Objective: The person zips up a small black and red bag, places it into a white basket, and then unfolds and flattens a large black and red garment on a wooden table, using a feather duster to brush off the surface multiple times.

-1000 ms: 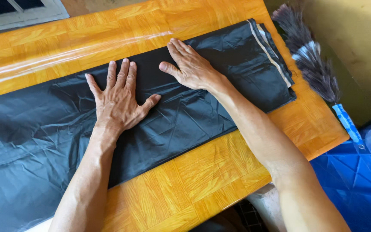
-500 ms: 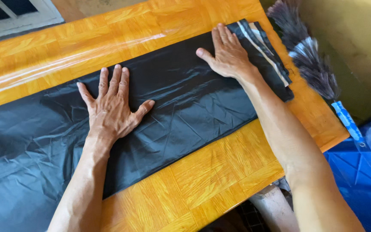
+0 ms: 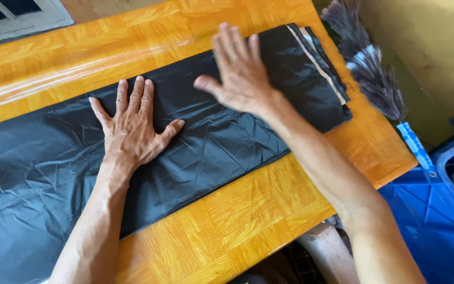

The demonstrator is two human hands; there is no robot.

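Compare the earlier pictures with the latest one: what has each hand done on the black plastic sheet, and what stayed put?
The right hand slid along the black plastic sheet to its folded end, and now has come back a little, blurred and apparently lifted. The left hand stayed pressed flat, fingers spread. Sheet, orange wooden table and grey feather duster are unmoved.

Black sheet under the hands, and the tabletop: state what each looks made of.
Black sheet: looks like thin plastic film, perhaps a bin bag; fine sharp creases and a dull sheen, pressed flat by the left hand.
Tabletop: wood-grain parquet pattern, orange and glossy with bright glare streaks; real wood or laminate cannot be told.
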